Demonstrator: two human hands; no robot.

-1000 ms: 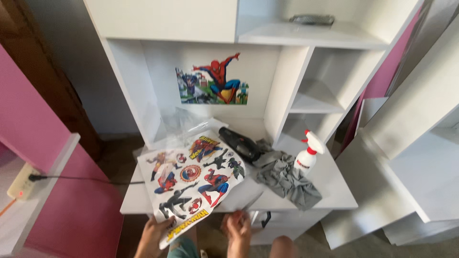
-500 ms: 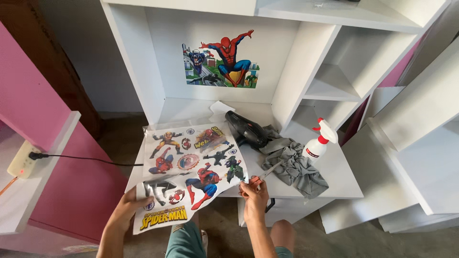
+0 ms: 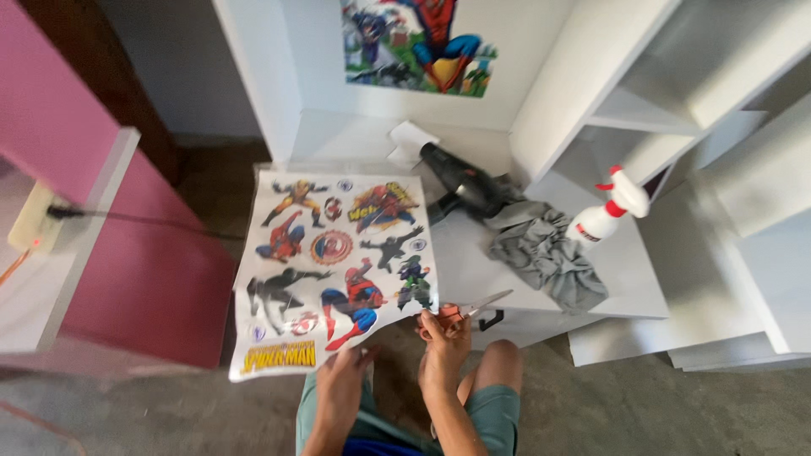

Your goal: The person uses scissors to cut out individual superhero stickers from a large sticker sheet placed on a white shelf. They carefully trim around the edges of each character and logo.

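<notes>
A large sheet of superhero stickers (image 3: pixel 334 257) lies across the front of a white desk (image 3: pixel 629 283) and hangs over its edge. My left hand (image 3: pixel 342 380) grips the sheet's lower edge from below. My right hand (image 3: pixel 443 338) holds orange-handled scissors (image 3: pixel 469 308) at the sheet's lower right corner, blades pointing right over the desk. My knees in teal shorts show below.
On the desk lie a black hair dryer (image 3: pixel 460 181), a crumpled grey cloth (image 3: pixel 549 253) and a white spray bottle with a red trigger (image 3: pixel 608 211). A superhero sticker (image 3: pixel 418 42) is on the shelf's back panel. A pink cabinet (image 3: pixel 101 245) with a power strip (image 3: pixel 34 219) stands left.
The camera has moved in closer and lower. The sticker sheet has slid nearer the desk's front edge, and my right hand with the scissors has come to its lower right corner.
</notes>
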